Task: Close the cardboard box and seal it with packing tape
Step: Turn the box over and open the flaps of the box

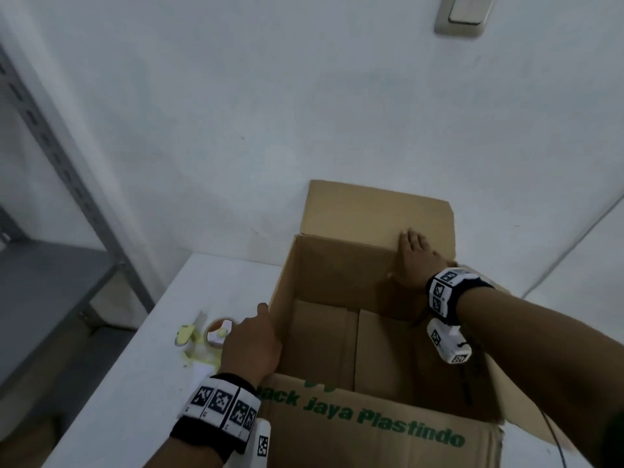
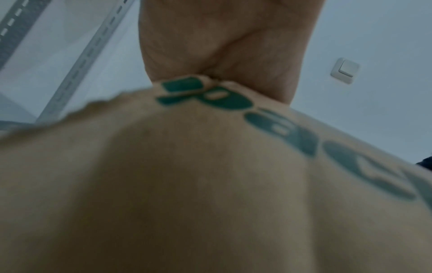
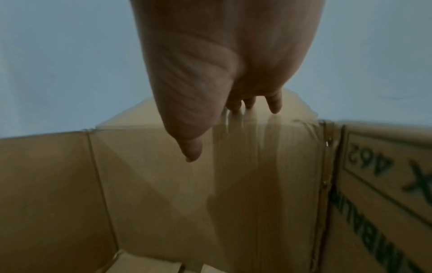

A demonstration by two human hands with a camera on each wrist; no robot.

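An open cardboard box (image 1: 337, 275) with green print stands on a white table (image 1: 135, 383). Its far flap (image 1: 371, 211) stands upright, and my right hand (image 1: 417, 261) lies flat against it with straight fingers (image 3: 274, 105). The printed near flap (image 1: 388, 423) hangs toward me. My left hand (image 1: 251, 342) holds the box's left wall near the front corner. Its thumb lies along the top edge and its fingers curl down out of sight. In the left wrist view the printed near flap (image 2: 187, 184) meets the left hand's palm (image 2: 222, 46). A tape roll (image 1: 216, 329) lies on the table just left of that hand.
Yellowish scraps (image 1: 185, 334) lie beside the tape roll. A grey metal shelf (image 1: 50, 282) stands left of the table. The box backs onto a white wall with a light switch (image 1: 466, 15). A white cable (image 1: 574, 238) runs down at the right.
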